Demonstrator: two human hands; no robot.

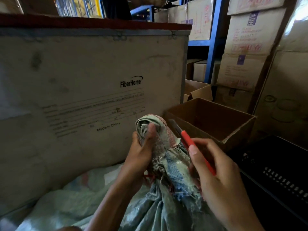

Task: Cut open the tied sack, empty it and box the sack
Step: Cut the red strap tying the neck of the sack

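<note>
The woven sack [168,207] stands low in the middle of the view, its gathered neck [158,140] rising between the two hands. The left hand [141,152] grips the bunched neck from the left, fingers wrapped round the far side and the thumb pressed flat on the near side of the rolled, frayed top. The right hand [216,174] is just right of the neck, its fingers curled shut round a red-handled cutter [191,144], thumb lying along the handle. The cutter's dark blade end points up and left, close beside the upper right side of the neck; whether it touches the weave cannot be told. Behind the right hand sits an open cardboard box [233,129], with a black crate [275,172] to its right. A large pale crate marked FiberHome [83,84] fills the left background.
</note>
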